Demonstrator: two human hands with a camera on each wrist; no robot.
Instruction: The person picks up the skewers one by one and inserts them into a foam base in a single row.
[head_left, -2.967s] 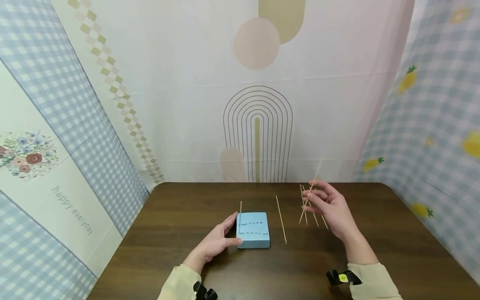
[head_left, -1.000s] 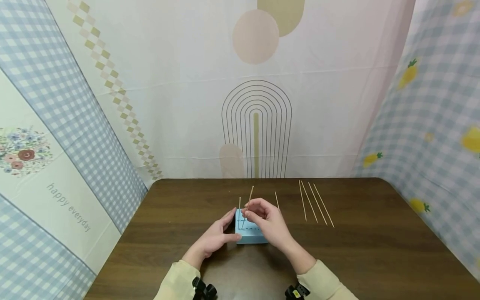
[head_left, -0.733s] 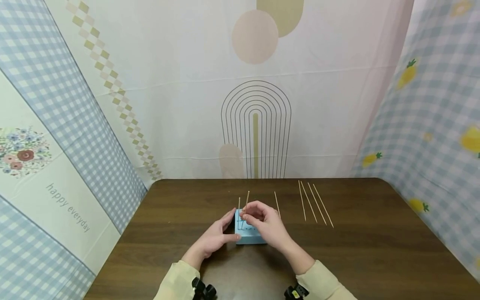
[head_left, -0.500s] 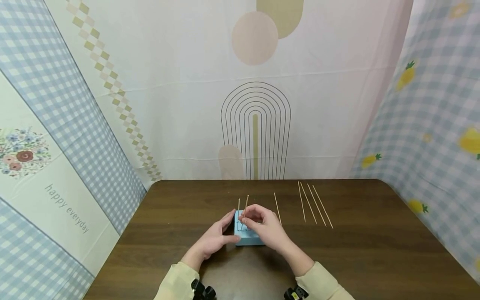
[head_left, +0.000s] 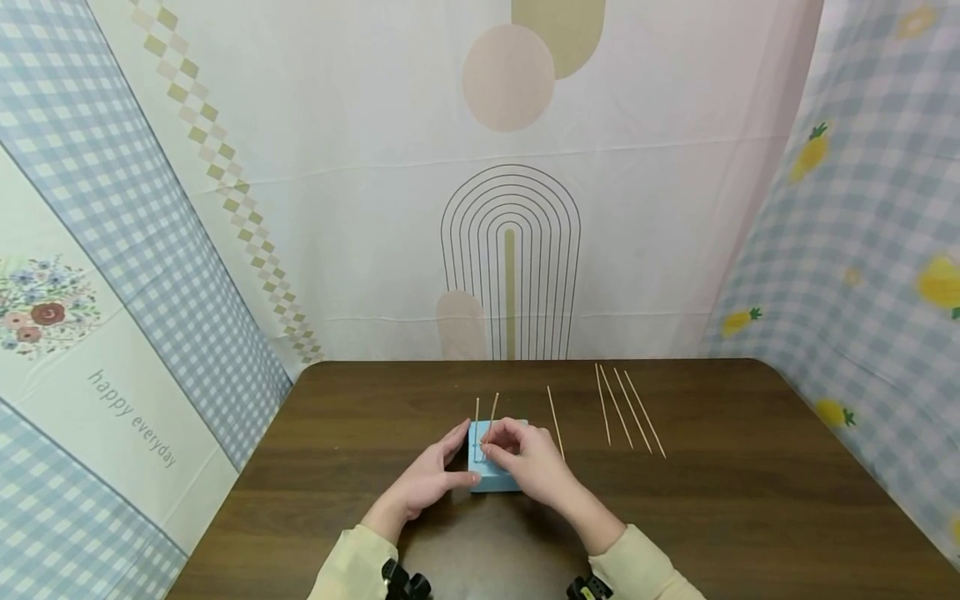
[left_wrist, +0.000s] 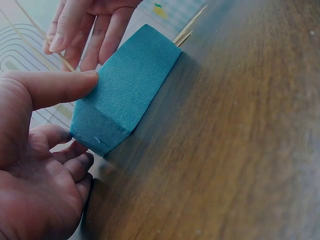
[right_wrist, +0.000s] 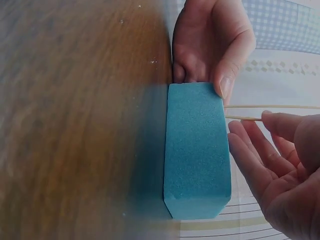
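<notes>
A blue foam block (head_left: 495, 482) lies on the table, its left side gripped by my left hand (head_left: 423, 482), thumb at the near left corner and fingers along the left side. Between thumb and fingertips my right hand (head_left: 540, 468) pinches a thin bamboo skewer (head_left: 493, 408) over the block's left part. This skewer leans slightly right, and in the right wrist view its lower end meets the block's top face (right_wrist: 224, 150). Just left of it a second skewer (head_left: 477, 417) stands upright in the block. My right hand covers much of the block's top in the head view.
One skewer (head_left: 554, 421) lies on the brown table (head_left: 720, 508) just right of the block. Farther right lie several more skewers (head_left: 618, 407), roughly side by side. Patterned cloths (head_left: 360, 217) hang behind the table and at both sides.
My right hand has brought the skewer from the right over to the block. In the last second, skewer and hand have sunk lower. My left hand stays on the block.
</notes>
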